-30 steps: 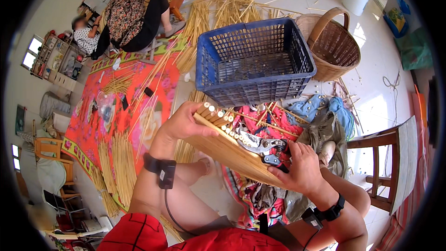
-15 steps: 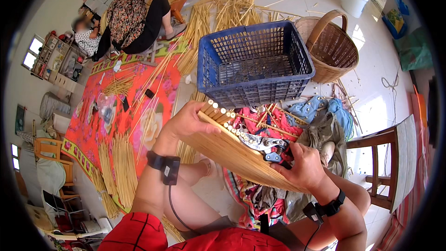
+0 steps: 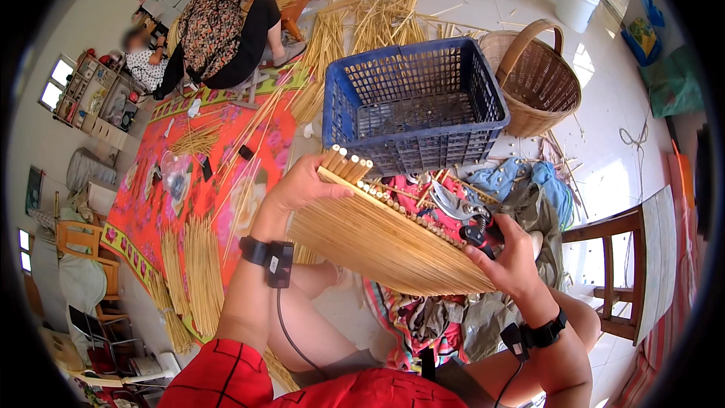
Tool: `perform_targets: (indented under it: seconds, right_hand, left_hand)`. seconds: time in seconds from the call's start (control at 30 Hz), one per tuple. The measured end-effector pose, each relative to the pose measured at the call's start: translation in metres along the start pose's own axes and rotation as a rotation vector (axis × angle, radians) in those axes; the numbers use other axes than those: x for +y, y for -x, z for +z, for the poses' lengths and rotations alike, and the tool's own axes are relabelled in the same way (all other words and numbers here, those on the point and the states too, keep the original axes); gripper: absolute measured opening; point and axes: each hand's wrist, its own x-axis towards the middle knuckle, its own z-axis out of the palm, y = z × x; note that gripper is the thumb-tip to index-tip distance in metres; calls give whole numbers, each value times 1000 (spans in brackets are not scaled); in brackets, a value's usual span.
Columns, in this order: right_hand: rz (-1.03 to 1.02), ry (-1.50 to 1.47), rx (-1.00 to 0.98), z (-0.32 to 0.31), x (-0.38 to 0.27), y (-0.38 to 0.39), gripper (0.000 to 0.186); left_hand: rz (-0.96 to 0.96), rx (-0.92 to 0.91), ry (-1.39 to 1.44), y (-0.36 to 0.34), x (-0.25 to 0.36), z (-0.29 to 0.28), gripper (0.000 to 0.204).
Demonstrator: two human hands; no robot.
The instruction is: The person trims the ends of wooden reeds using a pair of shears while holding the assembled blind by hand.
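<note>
My left hand (image 3: 308, 183) is closed on the upper left end of a slatted panel (image 3: 385, 245) of bamboo sticks laid side by side. Its thumb lies across the top edge, and several thicker cut stick ends (image 3: 349, 166) protrude beside the fingers. A pair of pruning shears (image 3: 477, 233) is in my right hand (image 3: 515, 258), gripped by dark handles with a little red. The metal blades lie by the row of stick ends along the panel's far edge. My right thumb rests near the panel's right end. Whether the blades touch a stick I cannot tell.
Beyond the panel stands a blue plastic crate (image 3: 411, 147), with a wicker basket (image 3: 540, 79) beside it. Crumpled cloths (image 3: 555, 189) lie below. A wooden stool (image 3: 634, 257) is at right. Stick bundles (image 3: 200, 279) lie on the red floral mat (image 3: 260, 125); a person (image 3: 215, 30) sits far left.
The shears have swung away from the panel's edge, and their blades appear more parted. The panel has tilted, showing more of its slatted face. My left hand has shifted slightly left and up.
</note>
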Motion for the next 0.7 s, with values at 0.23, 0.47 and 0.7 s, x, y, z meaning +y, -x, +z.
perform_targets:
  seconds: [0.23,0.47,0.7]
  right_hand:
    - [-51,57,-146,7,-2,-6,77]
    - [-35,58,-218,9,-11,-12,78]
    - [-79,88,-171,12,-6,-13,72]
  left_hand:
    - [-4,-73,-73,-4,15,12,47]
    - [-47,-93,-93,-3,19,16,44]
    - [-32,-86,-80,-1,23,18,45]
